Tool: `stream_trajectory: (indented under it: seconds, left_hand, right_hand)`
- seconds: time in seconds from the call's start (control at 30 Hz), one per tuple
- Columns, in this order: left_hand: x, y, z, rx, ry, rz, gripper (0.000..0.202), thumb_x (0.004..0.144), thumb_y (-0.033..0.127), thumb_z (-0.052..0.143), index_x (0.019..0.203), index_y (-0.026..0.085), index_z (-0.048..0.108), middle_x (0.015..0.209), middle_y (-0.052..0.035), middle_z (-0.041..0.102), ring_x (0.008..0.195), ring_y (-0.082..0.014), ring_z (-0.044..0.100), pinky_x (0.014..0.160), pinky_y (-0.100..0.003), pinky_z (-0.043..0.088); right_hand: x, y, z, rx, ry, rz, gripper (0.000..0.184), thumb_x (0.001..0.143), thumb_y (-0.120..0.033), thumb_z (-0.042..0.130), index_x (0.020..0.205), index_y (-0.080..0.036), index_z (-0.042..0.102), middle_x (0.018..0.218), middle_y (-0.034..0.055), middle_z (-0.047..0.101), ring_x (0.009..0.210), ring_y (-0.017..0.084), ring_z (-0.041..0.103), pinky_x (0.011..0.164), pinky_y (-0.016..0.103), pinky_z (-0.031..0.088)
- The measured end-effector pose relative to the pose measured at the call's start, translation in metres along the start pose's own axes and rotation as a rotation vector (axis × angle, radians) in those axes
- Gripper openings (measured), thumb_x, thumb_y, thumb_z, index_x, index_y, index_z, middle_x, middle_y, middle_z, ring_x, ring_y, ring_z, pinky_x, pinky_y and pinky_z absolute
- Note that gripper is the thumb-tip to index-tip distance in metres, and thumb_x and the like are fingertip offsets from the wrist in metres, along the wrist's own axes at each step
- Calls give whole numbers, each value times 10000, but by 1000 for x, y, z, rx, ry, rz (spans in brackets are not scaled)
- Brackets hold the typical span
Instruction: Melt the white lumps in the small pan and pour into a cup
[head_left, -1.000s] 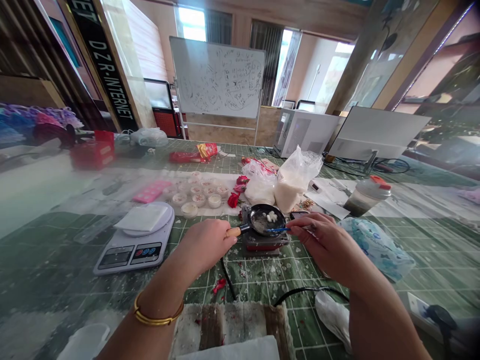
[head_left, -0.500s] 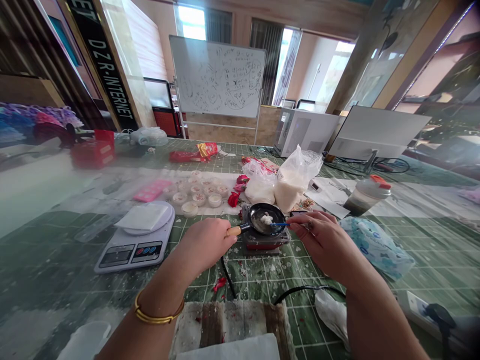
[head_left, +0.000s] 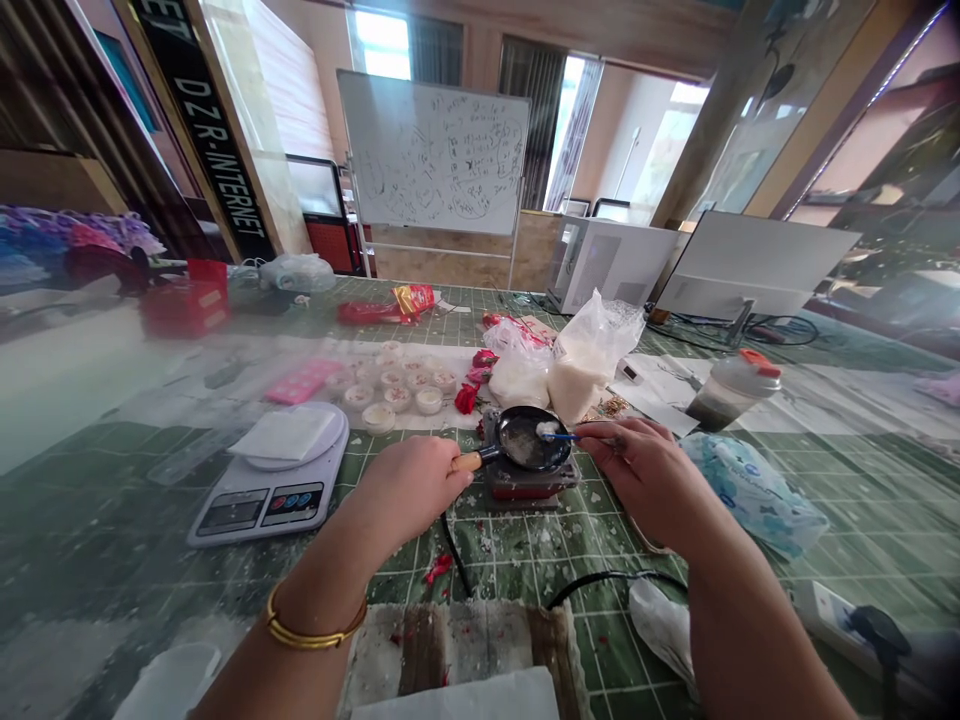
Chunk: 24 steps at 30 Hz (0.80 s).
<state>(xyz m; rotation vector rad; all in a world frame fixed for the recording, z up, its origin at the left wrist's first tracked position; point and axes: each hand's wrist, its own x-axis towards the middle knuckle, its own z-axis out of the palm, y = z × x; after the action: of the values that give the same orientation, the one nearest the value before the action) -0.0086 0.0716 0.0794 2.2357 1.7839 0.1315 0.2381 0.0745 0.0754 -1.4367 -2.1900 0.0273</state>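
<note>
My left hand [head_left: 421, 490] is closed round the wooden handle of a small black frying pan [head_left: 517, 463]. The pan sits on a small hot plate [head_left: 531, 490] at the middle of the table. Between the fingers of my right hand [head_left: 637, 470] is a thin blue stick [head_left: 566, 437], its tip reaching over the right side of the pan. A white lump [head_left: 547, 429] lies at that tip, near the pan's far right wall. The pan's bottom looks wet and shiny. What the stick's far end is like is hidden by my fingers.
Left stands a kitchen scale [head_left: 274, 475] with white paper. Behind are several small filled cups [head_left: 396, 398], a pink mould [head_left: 304, 380], red roses [head_left: 466, 398] and bags of white granules [head_left: 577, 375]. Right are a wipes pack [head_left: 754, 490] and a bottle [head_left: 739, 390]. A cable [head_left: 456, 555] runs in front.
The stick's tip and the white lump have moved to the right and slightly away from me across the pan. My left hand keeps its hold on the handle.
</note>
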Motion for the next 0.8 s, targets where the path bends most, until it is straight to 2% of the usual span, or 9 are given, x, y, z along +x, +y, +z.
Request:
stream_trajectory:
  seconds: [0.1,0.23,0.37,0.5,0.63,0.8]
  left_hand:
    - [0,1,-1,6,-11,-15,276,818,375,404,660,193,538,678,-36,611,587,-167,533,489,-264,244]
    - [0,1,-1,3,-6,-9,273,817,383,410,662,196,532,676,-35,612,598,-171,541,489,-263,245]
    - [0,1,-1,15,-17,-16,278,823,370,412,652,190,537,673,-41,618,599,-173,552,488,-265,251]
    - [0,1,-1,16,-3,-11,251,818,364,422,683,198,554,697,-35,629,625,-182,559,501,-264,266]
    - [0,0,-1,23,-2,-9,264,817,365,417,657,194,537,673,-35,612,607,-181,550,493,-268,255]
    - [-1,1,-2,5,-4,-14,265,820,372,411,666,196,536,665,-31,601,590,-174,539,487,-267,262]
  right_hand:
    - [-1,5,-1,-20,71,2,264,904,-327,419,999,-231,645,947,53,686,947,208,583,915,420,373]
    - [-2,3,-1,-59,24,7,252,896,-324,433,973,-242,658,928,47,689,938,217,591,897,424,385]
    - [-4,-1,-2,-49,68,-25,260,905,-317,412,977,-237,648,933,47,691,946,213,591,891,410,388]
    - [-5,-2,-2,-27,8,-25,239,896,-320,437,949,-239,656,914,42,694,909,210,598,884,410,389]
    - [-4,-1,-2,-39,99,-3,269,906,-328,409,993,-233,645,956,50,692,945,208,592,879,404,398]
    - [-4,-1,-2,-69,34,-11,258,898,-328,423,958,-246,660,910,44,696,924,221,600,871,427,401]
